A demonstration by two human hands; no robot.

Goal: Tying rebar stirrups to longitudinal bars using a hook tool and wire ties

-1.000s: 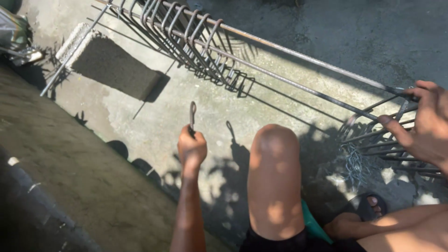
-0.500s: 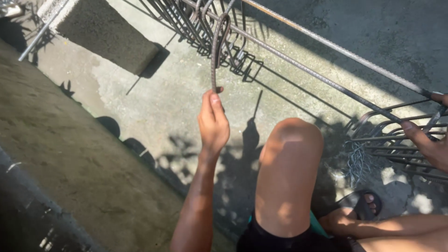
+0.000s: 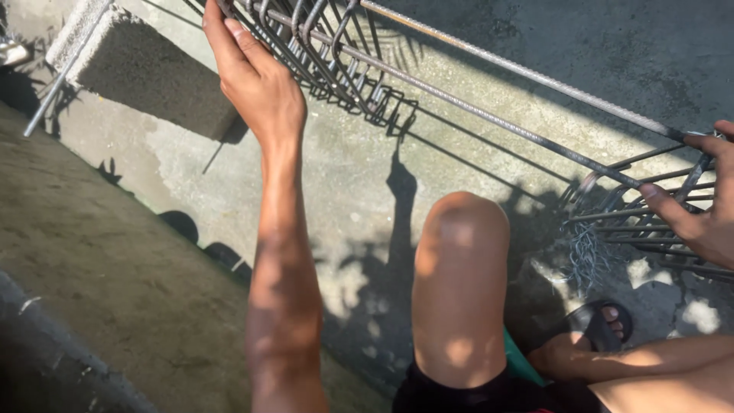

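My left hand [image 3: 256,80] reaches up to the top edge and grips a bent steel stirrup [image 3: 223,8] at the left end of a row of stirrups [image 3: 336,53]. The row is threaded on two long ribbed rebars [image 3: 489,115] that cross the concrete floor diagonally. My right hand [image 3: 699,210] is at the right edge, thumb and fingers closed around a stirrup [image 3: 692,177] in a second cluster there. The left fingertips are cut off by the frame.
A grey concrete block [image 3: 145,76] lies at the upper left with a thin rod [image 3: 46,103] beside it. My bare knee [image 3: 459,268] and sandalled foot [image 3: 604,321] are in the middle and lower right. A bundle of tie wire [image 3: 587,256] lies below the right stirrups.
My left hand has risen from near my knee, carrying a bent steel piece, up to the stirrup row. The view has moved closer and my right hand stays on the right stirrups.
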